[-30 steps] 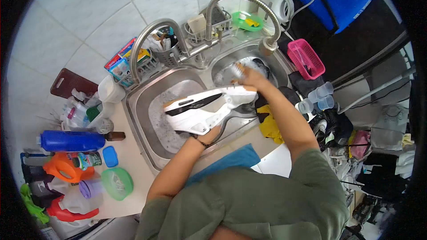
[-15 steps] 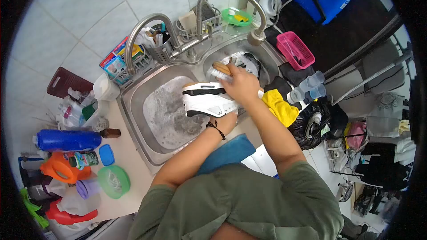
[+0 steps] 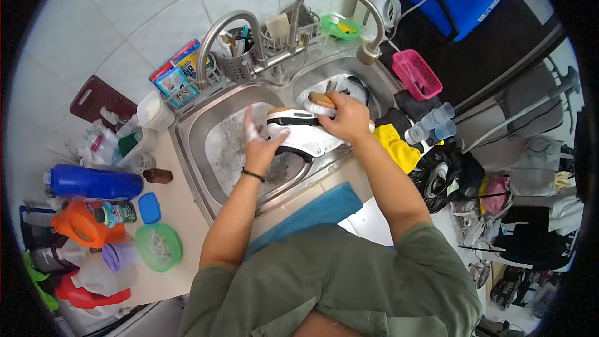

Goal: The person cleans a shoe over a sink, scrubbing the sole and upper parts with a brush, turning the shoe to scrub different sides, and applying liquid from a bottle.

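Observation:
A white shoe with black parts (image 3: 306,139) lies on its side over the ridge between the two basins. My left hand (image 3: 261,143) is beside its left end, fingers spread and a little foam on them. In my right hand (image 3: 348,117) is a wooden brush with white bristles (image 3: 321,101), held above the shoe near the right basin. Foamy water (image 3: 226,150) fills part of the left basin. Inside the right basin, a dark object (image 3: 357,89) sits among suds.
Two curved faucets (image 3: 232,17) rise behind the basins. Bottles and a green bowl (image 3: 158,248) stand on the left counter. To the right are a pink basket (image 3: 417,75), a yellow cloth (image 3: 397,148) and plastic cups (image 3: 430,123). A blue cloth (image 3: 306,218) lies at the front edge.
My left hand has come out from under the shoe and opened at its left end. The shoe has shifted and turned, while the brush has stayed in my right hand.

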Demonstrator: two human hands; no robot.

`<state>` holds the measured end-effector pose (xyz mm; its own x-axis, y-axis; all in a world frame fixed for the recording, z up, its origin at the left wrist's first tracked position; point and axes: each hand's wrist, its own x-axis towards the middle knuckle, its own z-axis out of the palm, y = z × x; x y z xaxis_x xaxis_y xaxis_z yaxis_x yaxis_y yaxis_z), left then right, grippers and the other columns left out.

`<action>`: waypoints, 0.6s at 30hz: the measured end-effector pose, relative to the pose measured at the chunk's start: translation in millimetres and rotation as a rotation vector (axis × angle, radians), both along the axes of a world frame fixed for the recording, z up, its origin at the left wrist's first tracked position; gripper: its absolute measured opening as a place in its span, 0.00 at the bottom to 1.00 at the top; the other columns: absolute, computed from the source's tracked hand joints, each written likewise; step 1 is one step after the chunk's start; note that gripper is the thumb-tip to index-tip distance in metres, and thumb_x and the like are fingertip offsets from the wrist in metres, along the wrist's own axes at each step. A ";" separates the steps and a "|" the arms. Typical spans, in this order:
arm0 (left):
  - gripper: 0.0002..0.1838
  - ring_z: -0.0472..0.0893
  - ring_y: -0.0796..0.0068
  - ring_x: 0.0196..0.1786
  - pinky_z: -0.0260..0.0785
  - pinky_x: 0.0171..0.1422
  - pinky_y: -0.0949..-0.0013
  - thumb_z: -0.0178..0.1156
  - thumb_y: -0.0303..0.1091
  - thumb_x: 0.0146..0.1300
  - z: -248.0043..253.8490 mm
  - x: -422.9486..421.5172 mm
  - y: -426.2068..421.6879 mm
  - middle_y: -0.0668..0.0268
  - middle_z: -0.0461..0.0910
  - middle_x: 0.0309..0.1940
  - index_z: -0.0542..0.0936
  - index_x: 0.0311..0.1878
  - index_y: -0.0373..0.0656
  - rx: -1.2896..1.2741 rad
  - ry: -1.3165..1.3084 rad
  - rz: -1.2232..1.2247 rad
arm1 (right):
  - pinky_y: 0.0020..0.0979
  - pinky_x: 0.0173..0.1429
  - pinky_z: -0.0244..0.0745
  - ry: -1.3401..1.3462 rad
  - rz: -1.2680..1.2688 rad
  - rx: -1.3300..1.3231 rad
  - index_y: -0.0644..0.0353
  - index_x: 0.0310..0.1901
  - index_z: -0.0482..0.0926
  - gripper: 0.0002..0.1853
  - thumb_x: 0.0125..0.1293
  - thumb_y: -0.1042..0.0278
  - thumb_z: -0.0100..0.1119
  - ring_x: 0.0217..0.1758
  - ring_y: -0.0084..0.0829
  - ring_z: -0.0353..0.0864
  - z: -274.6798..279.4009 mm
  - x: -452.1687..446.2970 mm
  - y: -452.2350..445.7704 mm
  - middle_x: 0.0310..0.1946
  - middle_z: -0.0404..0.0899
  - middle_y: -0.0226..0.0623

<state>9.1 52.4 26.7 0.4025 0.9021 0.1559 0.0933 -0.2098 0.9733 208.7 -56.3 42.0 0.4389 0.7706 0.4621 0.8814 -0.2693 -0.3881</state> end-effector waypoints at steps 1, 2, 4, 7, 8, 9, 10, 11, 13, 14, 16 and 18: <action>0.28 0.86 0.60 0.44 0.77 0.52 0.62 0.73 0.32 0.55 0.2 5.4 6.5 0.55 0.85 0.44 0.76 0.58 0.36 -0.243 -0.050 -0.082 | 0.44 0.44 0.78 0.004 0.061 0.002 0.52 0.50 0.80 0.26 0.51 0.50 0.70 0.40 0.45 0.84 -0.4 2.6 -1.0 0.36 0.83 0.42; 0.29 0.86 0.61 0.44 0.77 0.52 0.62 0.73 0.32 0.55 0.4 10.9 13.1 0.55 0.85 0.44 0.75 0.59 0.34 -0.487 -0.085 -0.133 | 0.44 0.45 0.78 0.010 0.119 0.002 0.52 0.51 0.80 0.26 0.52 0.50 0.70 0.41 0.46 0.84 -1.4 5.0 -4.6 0.37 0.83 0.44; 0.28 0.86 0.62 0.46 0.78 0.51 0.64 0.73 0.32 0.55 -12.4 13.6 35.0 0.54 0.84 0.45 0.75 0.57 0.32 -1.052 -0.046 -0.326 | 0.43 0.49 0.78 0.012 0.145 0.095 0.50 0.55 0.79 0.28 0.55 0.49 0.69 0.45 0.47 0.83 -3.5 14.1 -10.4 0.42 0.83 0.46; 0.32 0.85 0.63 0.48 0.79 0.51 0.64 0.72 0.24 0.53 -25.9 6.8 25.8 0.55 0.82 0.48 0.70 0.61 0.33 -0.895 -0.156 -0.322 | 0.42 0.55 0.76 0.137 -0.013 0.129 0.51 0.61 0.76 0.31 0.58 0.47 0.69 0.51 0.50 0.81 8.9 28.4 -22.6 0.50 0.81 0.50; 0.36 0.84 0.62 0.48 0.80 0.51 0.63 0.72 0.21 0.51 -29.4 1.0 19.1 0.55 0.81 0.49 0.67 0.64 0.36 -0.844 -0.214 -0.318 | 0.42 0.58 0.75 0.200 -0.096 0.121 0.51 0.62 0.76 0.32 0.59 0.46 0.68 0.53 0.51 0.81 18.2 30.7 -28.4 0.52 0.81 0.51; 0.39 0.83 0.64 0.51 0.79 0.54 0.64 0.70 0.18 0.51 -26.4 -3.9 8.4 0.56 0.78 0.52 0.64 0.67 0.38 -0.739 -0.292 -0.273 | 0.43 0.60 0.74 0.348 -0.191 0.093 0.57 0.63 0.74 0.35 0.61 0.42 0.66 0.57 0.53 0.79 37.3 27.8 -35.3 0.55 0.80 0.52; 0.44 0.76 0.64 0.60 0.73 0.63 0.64 0.70 0.18 0.50 -13.9 -9.6 -4.2 0.55 0.72 0.60 0.61 0.69 0.41 -0.683 -0.372 -0.243 | 0.44 0.61 0.73 0.445 -0.272 0.088 0.58 0.64 0.74 0.35 0.63 0.39 0.61 0.58 0.53 0.78 36.7 32.3 -40.1 0.55 0.80 0.52; 0.44 0.76 0.65 0.60 0.72 0.63 0.65 0.68 0.17 0.52 -26.6 -15.2 -8.0 0.57 0.72 0.60 0.59 0.72 0.45 -0.445 -0.345 -0.221 | 0.44 0.62 0.72 0.543 -0.352 0.081 0.59 0.64 0.73 0.36 0.65 0.37 0.57 0.59 0.54 0.78 35.0 40.0 -45.5 0.55 0.79 0.52; 0.44 0.72 0.68 0.61 0.68 0.66 0.67 0.65 0.15 0.53 -49.1 -28.0 -9.0 0.61 0.69 0.60 0.58 0.73 0.48 -0.129 -0.217 -0.193 | 0.47 0.64 0.70 0.555 -0.391 0.235 0.60 0.65 0.73 0.39 0.72 0.30 0.36 0.59 0.56 0.77 15.5 59.1 -47.1 0.56 0.79 0.54; 0.44 0.72 0.68 0.59 0.66 0.66 0.66 0.67 0.17 0.51 -56.5 -31.8 -12.5 0.61 0.69 0.59 0.58 0.70 0.47 -0.186 -0.243 -0.194 | 0.47 0.64 0.69 0.537 -0.405 0.184 0.60 0.64 0.73 0.40 0.73 0.31 0.33 0.59 0.57 0.77 -1.3 64.5 -52.5 0.56 0.79 0.54; 0.44 0.70 0.67 0.62 0.62 0.70 0.66 0.74 0.21 0.46 -30.3 -35.9 -30.2 0.60 0.67 0.59 0.60 0.65 0.45 -0.356 -0.229 -0.164 | 0.48 0.65 0.68 0.501 -0.432 0.082 0.60 0.63 0.75 0.41 0.74 0.31 0.27 0.59 0.58 0.77 12.9 40.6 -50.2 0.55 0.79 0.56; 0.44 0.71 0.68 0.60 0.63 0.69 0.66 0.75 0.23 0.46 -27.1 -36.0 -34.4 0.60 0.69 0.56 0.59 0.64 0.45 -0.293 -0.187 -0.167 | 0.48 0.59 0.73 0.493 -0.487 -0.210 0.52 0.53 0.83 0.39 0.73 0.31 0.27 0.55 0.55 0.80 37.1 9.4 -33.2 0.49 0.82 0.55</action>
